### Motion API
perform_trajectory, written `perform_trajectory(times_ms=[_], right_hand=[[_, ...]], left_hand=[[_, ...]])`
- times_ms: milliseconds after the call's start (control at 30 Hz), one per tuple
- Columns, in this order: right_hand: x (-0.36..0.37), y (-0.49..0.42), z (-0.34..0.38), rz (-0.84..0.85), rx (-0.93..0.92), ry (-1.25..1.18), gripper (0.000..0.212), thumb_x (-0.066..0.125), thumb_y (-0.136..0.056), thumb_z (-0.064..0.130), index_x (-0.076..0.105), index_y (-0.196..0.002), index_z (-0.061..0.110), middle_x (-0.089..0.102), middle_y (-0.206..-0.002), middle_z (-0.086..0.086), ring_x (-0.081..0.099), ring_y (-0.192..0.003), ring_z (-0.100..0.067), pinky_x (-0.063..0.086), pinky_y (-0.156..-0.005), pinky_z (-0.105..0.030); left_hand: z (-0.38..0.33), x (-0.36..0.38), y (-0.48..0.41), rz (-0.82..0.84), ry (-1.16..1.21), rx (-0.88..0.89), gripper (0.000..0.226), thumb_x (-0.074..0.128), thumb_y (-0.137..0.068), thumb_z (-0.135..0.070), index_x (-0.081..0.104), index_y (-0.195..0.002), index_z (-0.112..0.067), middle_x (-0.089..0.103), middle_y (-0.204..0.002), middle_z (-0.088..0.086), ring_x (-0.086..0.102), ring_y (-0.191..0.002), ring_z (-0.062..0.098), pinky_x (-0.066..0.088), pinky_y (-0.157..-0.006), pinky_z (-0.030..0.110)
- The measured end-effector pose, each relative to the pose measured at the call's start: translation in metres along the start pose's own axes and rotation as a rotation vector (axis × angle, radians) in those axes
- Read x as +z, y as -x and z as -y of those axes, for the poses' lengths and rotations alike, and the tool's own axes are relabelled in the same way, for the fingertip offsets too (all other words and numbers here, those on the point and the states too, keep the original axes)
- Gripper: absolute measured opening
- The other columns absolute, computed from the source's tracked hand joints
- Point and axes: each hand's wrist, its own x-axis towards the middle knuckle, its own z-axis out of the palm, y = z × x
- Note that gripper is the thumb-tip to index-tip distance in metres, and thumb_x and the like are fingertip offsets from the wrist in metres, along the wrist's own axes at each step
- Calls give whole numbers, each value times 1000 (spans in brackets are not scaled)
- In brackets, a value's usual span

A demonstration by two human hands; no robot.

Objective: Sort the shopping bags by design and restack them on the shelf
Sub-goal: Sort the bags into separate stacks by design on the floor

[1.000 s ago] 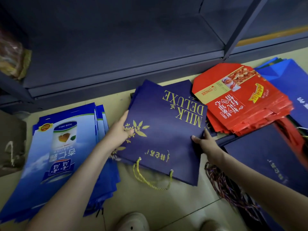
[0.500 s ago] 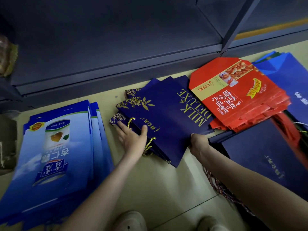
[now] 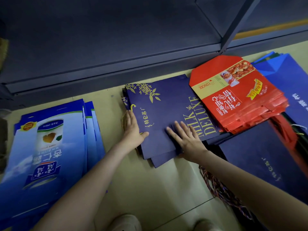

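Since a moment ago we have squared the fanned navy bags (image 3: 166,114) into one stack on the floor (image 3: 150,189), near the shelf (image 3: 116,52), between light-blue bags (image 3: 50,147) at left and red bags (image 3: 233,97) at right. Our right hand (image 3: 185,137) lies flat on top, fingers spread. Our left hand (image 3: 133,129) presses straight fingers against the stack's left edge.

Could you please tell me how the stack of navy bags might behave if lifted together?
The navy bags lie flat and crisp, so probably stiff. Their edges are fanned out near the left hand and right hand, so layers may slide apart. The gold cord handles could snag.
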Motion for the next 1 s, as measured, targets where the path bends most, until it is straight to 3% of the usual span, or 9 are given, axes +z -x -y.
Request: perform_trajectory(times_ms=[67, 200, 333, 467, 600, 733, 800, 933, 1000], right_hand=[[5, -7, 1, -12, -54, 60, 131, 79, -60, 53, -15, -148, 31, 5, -159, -11, 3, -145, -31, 14, -112, -55], [11, -16, -3, 74, -113, 96, 122, 66, -78, 52, -39, -136, 33, -17, -157, -7, -12, -144, -34, 3, -113, -57], [16, -19, -5, 58, -160, 53, 116, 66, -80, 49, -38, -131, 36, -5, -158, -12, -5, -143, -40, 5, -112, -60], [16, -24, -5, 72, -174, 86, 118, 68, -76, 52, -31, -137, 34, -2, -158, -12, -1, -143, -40, 7, -111, -61], [17, -26, -8, 98, -181, 52, 128, 80, -57, 56, -5, -147, 28, 30, -152, -15, 30, -137, -42, 28, -101, -64], [20, -26, -11, 46, -179, 25, 114, 68, -76, 53, -27, -138, 39, -2, -158, -10, -9, -142, -34, 5, -111, -60], [18, -25, -10, 62, -176, 22, 115, 65, -78, 53, -34, -134, 41, -7, -158, -9, -20, -138, -30, 3, -112, -59], [20, -26, -7, 50, -150, 91, 139, 83, -48, 58, -2, -151, 25, 39, -146, -19, 38, -131, -43, 37, -91, -66], [19, -27, -6, 74, -116, 92, 141, 85, -46, 57, 0, -152, 22, 44, -143, -19, 44, -126, -44, 40, -88, -65]], left_hand=[[2, 2, -1, -51, -7, 19, 104, 67, -86, -26, -14, -148, -4, -19, -156, 11, -10, -146, 22, 3, -117, 29], [-2, 19, 5, -263, 247, -258, 97, 69, -81, -43, 7, -150, -14, 15, -155, 13, 24, -140, 27, 28, -107, 34], [-2, 31, -1, -246, 421, -457, 76, 82, -66, -37, 40, -121, -7, 46, -127, 11, 51, -113, 28, 44, -85, 30], [2, 31, -6, -147, 252, -417, 94, 85, -61, -37, 32, -135, -14, 39, -136, 13, 39, -126, 28, 37, -103, 35], [0, 32, 2, -164, 236, -328, 117, 85, -63, -32, 8, -149, -19, 29, -141, 14, 29, -132, 29, 28, -107, 33], [0, 38, 19, -244, 297, -107, 124, 83, -67, -15, -7, -150, -26, 21, -143, 8, 33, -122, 12, 28, -94, 16], [4, 39, 23, -170, 258, -24, 123, 80, -71, -15, -15, -144, -42, 9, -150, 9, 33, -128, 11, 29, -102, 20], [13, 37, 22, -43, 118, 63, 98, 75, -77, -20, 10, -145, -48, -6, -153, 10, 13, -143, 18, 10, -108, 14], [11, 34, 20, -61, 183, 61, 87, 73, -78, -14, 26, -145, -43, 4, -151, 8, 18, -141, 15, 10, -106, 9]])
